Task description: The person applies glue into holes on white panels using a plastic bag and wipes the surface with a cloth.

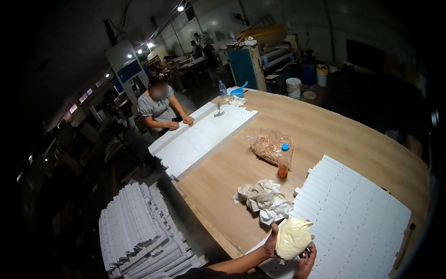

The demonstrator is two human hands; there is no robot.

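Between my two hands is a plump, cream-coloured plastic bag [293, 238], its contents smooth and pale. My left hand [270, 245] grips its left side, thumb up along the edge. Fingers of my right hand [307, 258] curl round its lower right side. Below and to the right lie white slats [355, 209] set side by side, with rows of small holes. A crumpled beige and white cloth [265, 197] rests just beyond the bag.
On the wooden tabletop [213, 195] stand a blue-capped bottle [283, 165] with orange liquid and a clear bag of wooden dowels [269, 145]. Across the table, a co-worker [160, 107] handles more white slats [209, 135]; a hammer [219, 111] lies there. Stacked slats [139, 228] stand at left.
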